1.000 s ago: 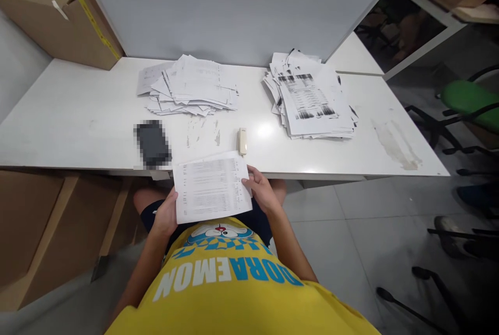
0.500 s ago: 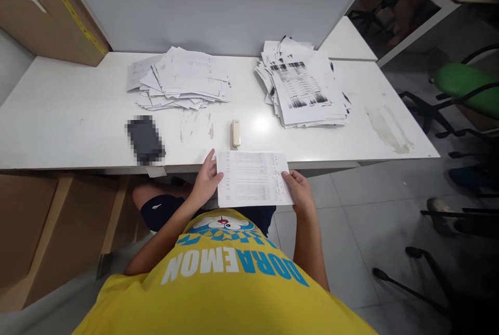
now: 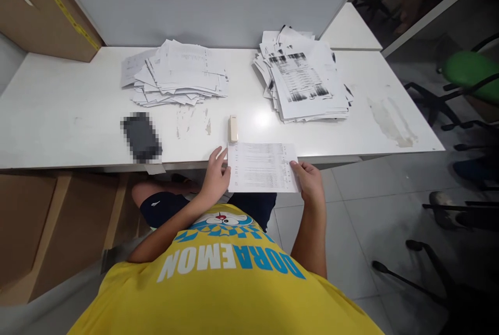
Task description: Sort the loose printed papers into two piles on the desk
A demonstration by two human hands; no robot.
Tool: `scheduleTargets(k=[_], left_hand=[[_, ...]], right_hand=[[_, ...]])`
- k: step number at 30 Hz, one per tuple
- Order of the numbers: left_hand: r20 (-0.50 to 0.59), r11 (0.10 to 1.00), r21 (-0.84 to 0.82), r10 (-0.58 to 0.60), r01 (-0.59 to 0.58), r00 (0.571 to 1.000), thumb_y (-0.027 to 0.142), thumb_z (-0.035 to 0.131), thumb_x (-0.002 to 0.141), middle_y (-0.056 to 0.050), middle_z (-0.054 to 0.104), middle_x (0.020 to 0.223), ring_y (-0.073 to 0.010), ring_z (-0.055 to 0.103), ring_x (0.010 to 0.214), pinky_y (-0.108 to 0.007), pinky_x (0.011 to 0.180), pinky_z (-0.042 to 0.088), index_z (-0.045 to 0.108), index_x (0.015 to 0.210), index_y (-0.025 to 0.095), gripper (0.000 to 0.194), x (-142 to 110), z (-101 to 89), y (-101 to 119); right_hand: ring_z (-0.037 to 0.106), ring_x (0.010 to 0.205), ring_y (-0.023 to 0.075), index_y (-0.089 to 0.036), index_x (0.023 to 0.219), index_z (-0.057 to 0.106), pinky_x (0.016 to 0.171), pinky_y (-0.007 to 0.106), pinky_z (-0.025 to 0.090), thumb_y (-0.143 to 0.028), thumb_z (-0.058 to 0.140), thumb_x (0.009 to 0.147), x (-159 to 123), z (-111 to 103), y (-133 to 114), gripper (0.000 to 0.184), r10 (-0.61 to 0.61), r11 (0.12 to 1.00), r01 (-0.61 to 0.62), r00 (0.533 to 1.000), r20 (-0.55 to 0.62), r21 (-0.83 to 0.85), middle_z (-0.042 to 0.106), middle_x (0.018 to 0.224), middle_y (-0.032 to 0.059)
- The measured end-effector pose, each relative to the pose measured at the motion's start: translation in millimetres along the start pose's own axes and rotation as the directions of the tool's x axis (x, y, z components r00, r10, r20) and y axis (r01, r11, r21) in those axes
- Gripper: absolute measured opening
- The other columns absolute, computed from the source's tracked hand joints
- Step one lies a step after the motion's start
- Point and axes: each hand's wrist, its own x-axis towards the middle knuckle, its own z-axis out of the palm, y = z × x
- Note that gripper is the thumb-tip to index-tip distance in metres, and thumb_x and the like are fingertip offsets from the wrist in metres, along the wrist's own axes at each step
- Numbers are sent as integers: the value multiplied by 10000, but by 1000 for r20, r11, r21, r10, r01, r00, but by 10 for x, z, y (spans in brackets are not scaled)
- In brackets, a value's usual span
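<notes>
Printed sheets of paper [image 3: 263, 169], lined up in a thin stack, are held level at the desk's front edge. My right hand [image 3: 310, 179] grips their right edge, thumb on top and fingers underneath. At the left edge my left hand [image 3: 216, 176] rests against the paper's side, its fingers apart and not closed round the sheets. Just beyond the papers stands a cream stapler [image 3: 233, 129] on the desk, its near end close to their top edge.
On the white desk [image 3: 70, 101] lie a left paper pile [image 3: 183, 72] and a right paper pile [image 3: 307, 80]. A blurred dark object [image 3: 142, 137] is at the front left. A cardboard box [image 3: 50, 18] stands at the back left; a green chair [image 3: 471, 75] is to the right.
The papers and both hands have moved a little right and toward the desk. My left thumb has come off the top of the sheets to their left edge.
</notes>
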Motion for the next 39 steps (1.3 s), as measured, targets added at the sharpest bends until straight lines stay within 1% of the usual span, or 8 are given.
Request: scheduleTargets(k=[6,10,25,30,33,35,37,39], left_hand=[[-3,903,354,261,-243,965,186,442,961,-143,590,1295,-276,554,1215,-459,1052,493,506,1421,200,464,58,-83,74],[99,838,366,399,-406,912,110,336,966,-139,504,1486,-285,461,1343,-483,1144,391,430,1496,188,543,289,-105,61],[146,829,398,366,-393,919,50,336,941,-131,641,1364,-313,597,1159,-473,915,454,650,1296,200,497,619,-20,-174],[261,770,363,456,-524,851,51,345,904,-173,567,1439,-328,571,1225,-495,959,462,554,1402,173,554,654,-168,-112],[361,724,307,512,-618,779,101,400,887,-159,501,1504,-332,522,1301,-503,1028,445,496,1455,211,586,678,-544,-51],[257,734,422,465,-532,847,141,405,903,-154,539,1461,-330,519,1296,-510,1063,422,523,1418,207,533,664,-915,-47],[-68,773,587,342,-239,937,189,396,928,-181,604,1346,-346,518,1274,-528,1085,394,572,1327,163,436,628,-1320,-94],[-442,784,603,171,150,881,244,414,938,-215,619,1259,-377,506,1264,-543,1086,384,593,1239,121,371,591,-1682,-190]], right_hand=[[601,625,171,-199,668,619,550,269,452,-475,803,567,42,-17,5,347,-14,999,14,1000,-6,43,675,678,19],[614,650,184,-201,676,617,568,284,464,-478,788,590,31,1,-16,337,-20,999,20,1000,-3,32,678,700,29],[610,664,186,-207,722,626,596,301,491,-519,797,600,2,64,-41,377,-26,998,26,1000,-15,54,673,724,22],[550,651,161,-207,737,614,567,270,398,-539,686,736,-62,-109,-239,340,-241,934,225,970,-24,-277,637,715,12],[492,642,157,-211,725,599,623,299,388,-509,630,770,-33,-295,-400,304,-515,767,402,851,-105,-500,571,662,0],[447,630,157,-220,704,564,661,333,409,-484,621,756,74,-392,-467,276,-652,705,474,726,-219,-527,508,631,-14],[424,626,157,-237,675,494,687,367,440,-454,610,734,263,-433,-488,253,-682,728,534,624,-381,-429,435,630,-31],[454,647,163,-256,653,396,737,399,480,-425,598,712,506,-408,-478,269,-624,761,601,573,-532,-245,371,651,-40]])
